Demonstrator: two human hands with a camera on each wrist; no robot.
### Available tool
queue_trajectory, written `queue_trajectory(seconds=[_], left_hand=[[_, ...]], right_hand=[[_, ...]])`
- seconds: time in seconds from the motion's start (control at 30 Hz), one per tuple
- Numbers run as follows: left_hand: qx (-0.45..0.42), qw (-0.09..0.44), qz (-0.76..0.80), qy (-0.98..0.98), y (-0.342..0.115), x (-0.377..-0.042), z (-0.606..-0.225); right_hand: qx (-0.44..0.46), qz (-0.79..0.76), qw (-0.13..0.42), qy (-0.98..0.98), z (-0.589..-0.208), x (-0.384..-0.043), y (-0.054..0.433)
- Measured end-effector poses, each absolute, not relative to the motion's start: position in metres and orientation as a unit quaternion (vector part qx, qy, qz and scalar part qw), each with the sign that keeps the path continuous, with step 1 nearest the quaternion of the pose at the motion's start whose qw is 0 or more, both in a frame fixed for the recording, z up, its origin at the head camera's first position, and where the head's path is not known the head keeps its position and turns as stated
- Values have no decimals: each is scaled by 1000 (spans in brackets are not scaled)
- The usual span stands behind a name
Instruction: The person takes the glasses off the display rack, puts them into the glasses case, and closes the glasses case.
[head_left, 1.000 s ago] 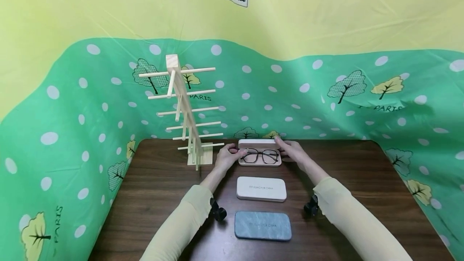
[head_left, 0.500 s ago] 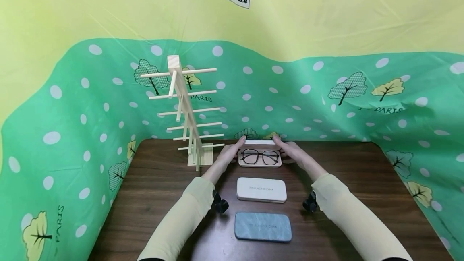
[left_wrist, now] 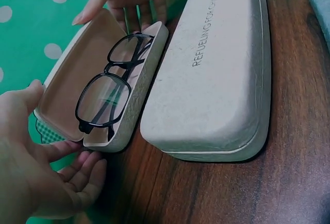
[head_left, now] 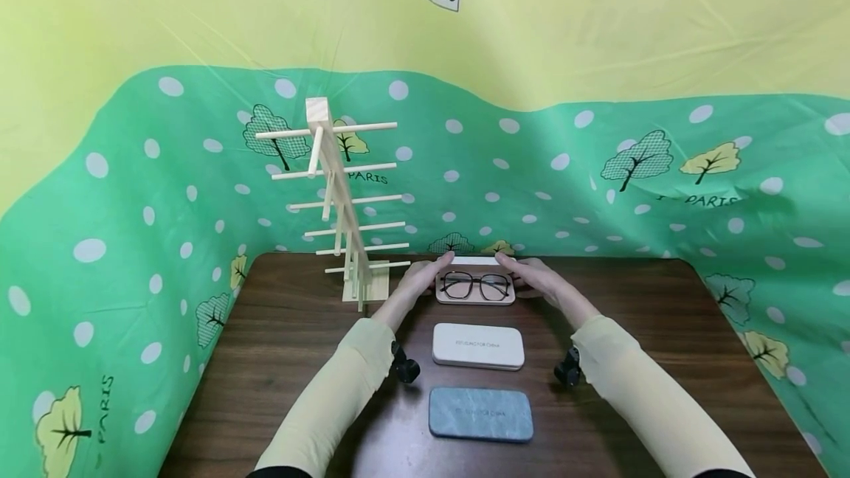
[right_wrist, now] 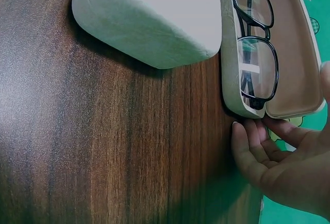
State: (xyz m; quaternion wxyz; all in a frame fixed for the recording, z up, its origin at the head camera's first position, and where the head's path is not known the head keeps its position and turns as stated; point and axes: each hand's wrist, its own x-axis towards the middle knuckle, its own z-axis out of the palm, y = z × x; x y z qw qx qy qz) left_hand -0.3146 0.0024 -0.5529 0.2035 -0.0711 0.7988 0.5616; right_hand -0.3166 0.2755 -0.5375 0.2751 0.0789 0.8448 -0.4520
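A glasses case (head_left: 474,302) lies at the back of the table, its lid (left_wrist: 77,82) raised and its lining pinkish. Inside rest black-framed glasses (left_wrist: 118,65), temples folded. My left hand (head_left: 418,280) is at the case's left end: the thumb touches the lid's outer edge, and loosely bent fingers meet the base near the hinge. At the opposite end my right hand (right_wrist: 294,162) mirrors it, fingertips against the base corner and thumb beside the lid. Closer to me lie a closed white glasses case (head_left: 478,347) and a closed blue glasses case (head_left: 481,414).
A wooden rack (head_left: 341,190) with pegs stands on a square base left of the left hand. Polka-dot green and yellow cloth (head_left: 584,168) hangs behind the dark wood table (head_left: 664,330). Black wrist cameras (head_left: 405,365) are strapped at both sleeves.
The left thumb has moved from the case's front left corner up and back to the raised lid. The right thumb has shifted slightly left along the lid, which now leans a little further forward.
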Motion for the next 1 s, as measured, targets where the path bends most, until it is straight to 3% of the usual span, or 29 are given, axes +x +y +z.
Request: queue_trajectory(seconds=[1.0], left_hand=[[-19, 214, 594, 775, -5, -309, -560]], right_hand=[[45, -433, 267, 860, -545, -314, 280]])
